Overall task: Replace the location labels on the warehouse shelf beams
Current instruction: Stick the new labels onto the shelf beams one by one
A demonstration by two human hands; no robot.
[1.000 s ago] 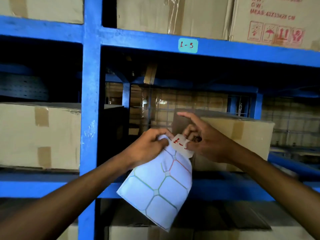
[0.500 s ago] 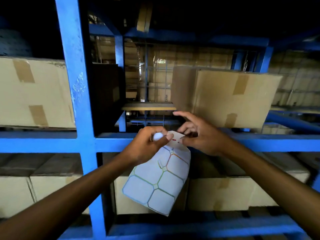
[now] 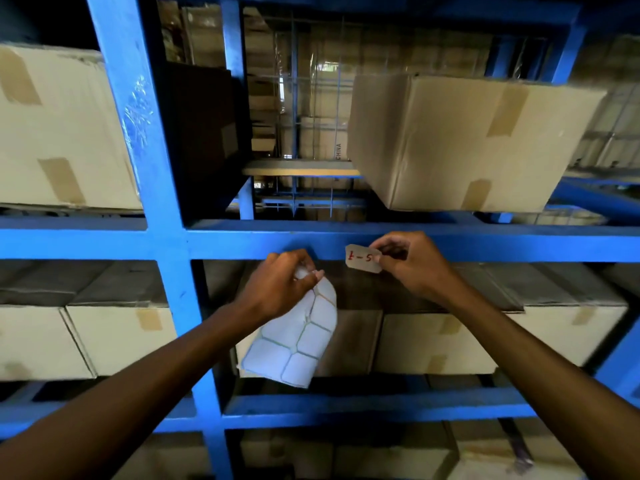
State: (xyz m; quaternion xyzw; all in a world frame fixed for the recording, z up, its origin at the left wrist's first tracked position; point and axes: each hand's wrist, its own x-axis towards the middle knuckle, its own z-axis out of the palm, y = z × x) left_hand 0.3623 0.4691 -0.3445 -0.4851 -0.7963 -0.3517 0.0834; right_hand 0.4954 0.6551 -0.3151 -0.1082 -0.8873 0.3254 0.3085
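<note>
right hand (image 3: pixel 412 263) fingers pinching label (image 3: pixel 363 258) up against blue shelf beam (image 3: pixel 242 241). left hand (image 3: pixel 277 285) fingers clamped on label sheet (image 3: pixel 298 337), dangling below beam.

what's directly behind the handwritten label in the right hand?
The label, pinched in the right hand, overlaps the lower edge of the blue beam and the dark gap beneath it. Whether it touches the beam, or an old label lies underneath, is hidden.
</note>
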